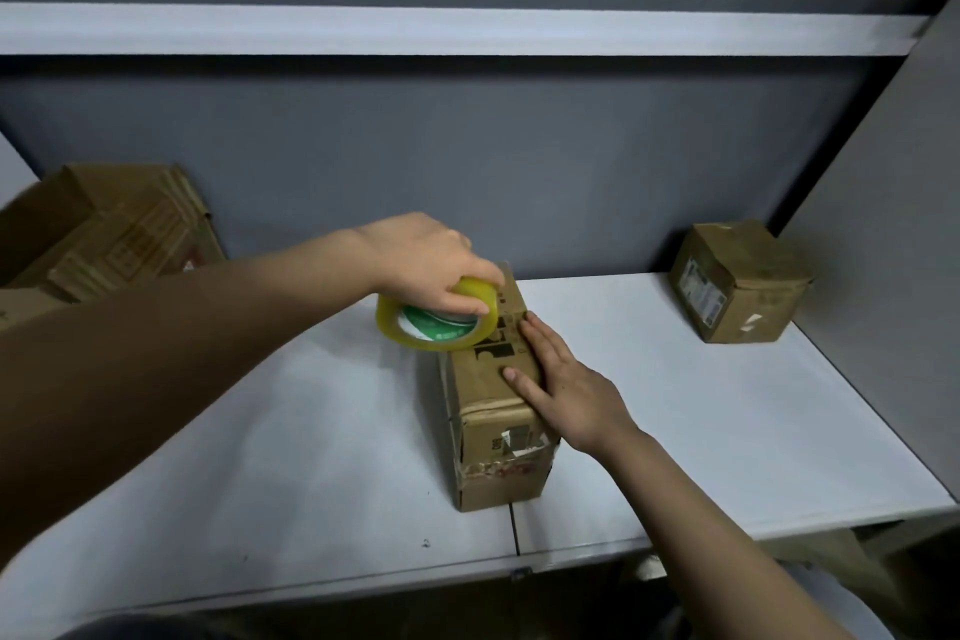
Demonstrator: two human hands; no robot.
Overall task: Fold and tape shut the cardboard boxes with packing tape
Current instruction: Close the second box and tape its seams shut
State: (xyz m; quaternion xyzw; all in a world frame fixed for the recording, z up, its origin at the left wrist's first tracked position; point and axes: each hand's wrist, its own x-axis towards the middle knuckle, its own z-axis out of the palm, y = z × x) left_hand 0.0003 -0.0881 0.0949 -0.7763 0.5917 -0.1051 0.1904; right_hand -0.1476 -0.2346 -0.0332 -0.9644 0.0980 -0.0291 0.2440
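I see a tall box point(496, 411) standing at the center of the frame on the white table point(701, 431), its flaps folded down on top. My left hand point(431, 265) comes in from the left of the frame and grips a tape roll point(434, 322), fingers curled over its outer rim. The roll is yellowish with a green core and sits tilted at the box's upper left edge, touching the top near the far end. Whether a strip of tape already runs from the roll onto the cardboard I cannot tell.

My right hand point(563, 390) enters from the lower right and lies flat on the box's top right edge, fingers straight and close together, the thumb spread across the top face. It presses the flap down.

A second box point(737, 281), smaller and closed, sits well apart at the right of the frame, near the table's back corner. At the upper left of the frame an open carton point(104, 229) lies blurred, with flattened cardboard inside it. A grey wall point(467, 161) rises behind the table.
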